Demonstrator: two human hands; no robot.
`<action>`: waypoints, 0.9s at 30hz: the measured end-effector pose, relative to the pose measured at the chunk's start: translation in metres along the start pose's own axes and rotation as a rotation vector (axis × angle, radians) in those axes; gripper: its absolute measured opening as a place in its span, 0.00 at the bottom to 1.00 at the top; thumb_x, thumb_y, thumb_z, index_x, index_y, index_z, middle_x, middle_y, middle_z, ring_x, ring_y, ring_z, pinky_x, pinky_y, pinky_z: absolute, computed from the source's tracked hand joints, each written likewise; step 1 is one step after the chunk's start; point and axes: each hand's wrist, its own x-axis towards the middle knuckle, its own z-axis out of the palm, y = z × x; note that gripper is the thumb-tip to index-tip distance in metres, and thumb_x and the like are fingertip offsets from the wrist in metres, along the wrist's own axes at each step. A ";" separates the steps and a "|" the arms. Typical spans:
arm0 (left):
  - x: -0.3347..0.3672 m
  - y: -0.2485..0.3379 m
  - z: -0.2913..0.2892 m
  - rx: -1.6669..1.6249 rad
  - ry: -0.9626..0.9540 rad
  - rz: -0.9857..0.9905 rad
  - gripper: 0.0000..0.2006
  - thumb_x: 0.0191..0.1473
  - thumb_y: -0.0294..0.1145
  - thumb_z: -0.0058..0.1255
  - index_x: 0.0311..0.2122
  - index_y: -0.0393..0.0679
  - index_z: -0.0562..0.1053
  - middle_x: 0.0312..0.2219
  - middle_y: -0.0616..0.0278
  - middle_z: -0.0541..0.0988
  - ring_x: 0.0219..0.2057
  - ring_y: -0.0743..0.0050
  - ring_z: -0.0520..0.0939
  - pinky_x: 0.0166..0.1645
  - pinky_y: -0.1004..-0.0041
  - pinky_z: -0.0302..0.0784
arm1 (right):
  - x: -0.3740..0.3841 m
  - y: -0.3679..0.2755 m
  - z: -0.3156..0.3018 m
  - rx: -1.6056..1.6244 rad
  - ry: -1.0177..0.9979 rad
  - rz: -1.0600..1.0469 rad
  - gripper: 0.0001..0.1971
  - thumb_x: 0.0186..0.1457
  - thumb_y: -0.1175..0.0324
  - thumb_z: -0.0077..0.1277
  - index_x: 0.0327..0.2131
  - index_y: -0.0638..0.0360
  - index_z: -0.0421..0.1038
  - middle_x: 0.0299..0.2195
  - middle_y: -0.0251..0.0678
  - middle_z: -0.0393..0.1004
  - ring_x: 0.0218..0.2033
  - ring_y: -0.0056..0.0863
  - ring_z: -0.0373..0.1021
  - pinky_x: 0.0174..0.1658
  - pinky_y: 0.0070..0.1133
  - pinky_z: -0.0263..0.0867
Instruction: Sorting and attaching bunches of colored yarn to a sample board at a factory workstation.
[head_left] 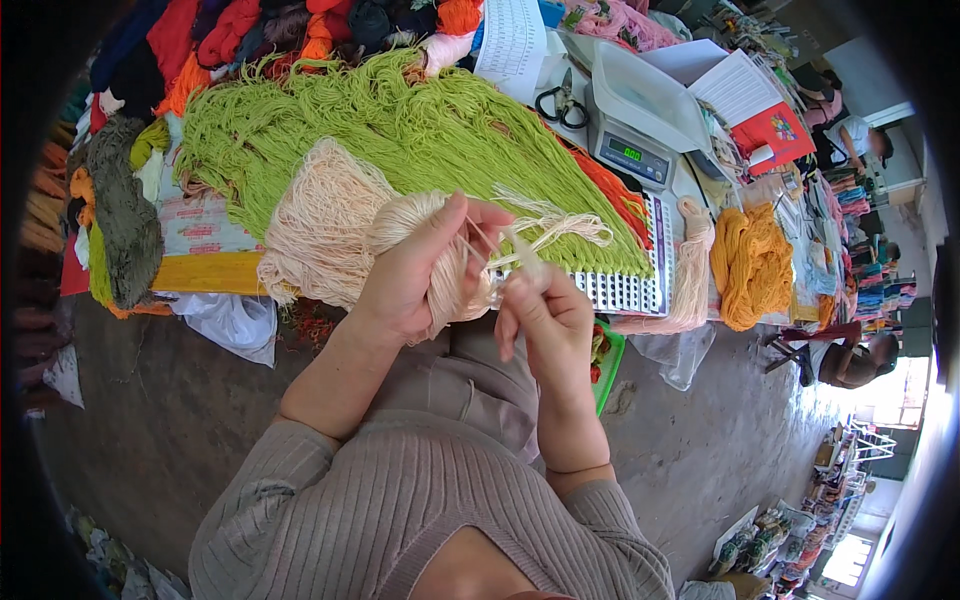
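My left hand [412, 278] is wrapped round a cream yarn skein [405, 218], its fingers curled at the far side and some strands running across them. Close by on the right, my right hand [548, 318] pinches a thin bunch of cream yarn between thumb and fingers. Pale strands stretch between the two hands. Just beyond my left hand lies a large peach yarn pile [325, 220]. It rests against a wide spread of lime green yarn [400, 120] on the table. Loose cream strands [555, 222] lie on the green yarn past my right hand.
A scale [630, 150] with a clear tray stands at the back right, beside black-handled scissors [565, 105]. Orange-yellow yarn [752, 265] and a peach hank [690, 255] lie to the right. A green tray [608, 370] sits below the table edge. Other people are at the far right.
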 end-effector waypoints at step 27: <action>0.004 -0.001 -0.001 0.027 -0.470 0.116 0.36 0.55 0.57 0.34 0.57 0.35 0.54 0.62 0.53 0.38 0.58 0.45 0.57 0.52 0.56 0.67 | -0.009 -0.029 -0.002 -0.147 -0.253 0.269 0.11 0.58 0.67 0.42 0.31 0.67 0.70 0.11 0.30 0.64 0.08 0.12 0.55 0.12 0.11 0.49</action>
